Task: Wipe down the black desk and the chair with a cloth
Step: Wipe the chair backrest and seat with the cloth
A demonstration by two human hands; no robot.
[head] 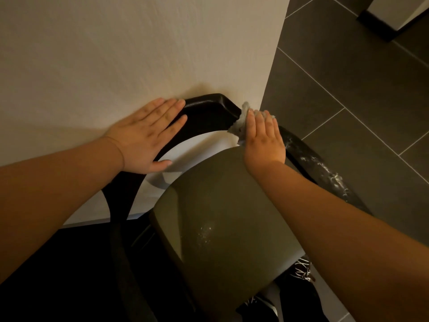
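A chair stands against a cream wall, seen from above. Its olive-grey seat (222, 219) fills the lower middle and a curved black backrest rail (209, 110) arcs along the wall. My left hand (148, 133) rests flat, fingers straight, on the left part of that rail. My right hand (263, 138) presses a small pale cloth (241, 123) onto the rail's right bend with straight fingers. White dusty smears mark the rail's right arm (325, 170) and the seat. The black desk is not in view.
The cream wall (139, 47) rises directly behind the chair and ends at a corner on the right. Dark grey floor tiles (359, 89) with pale grout spread to the right. A dark-based white unit (390, 22) stands top right. Dark patterned fabric (301, 273) lies below the seat.
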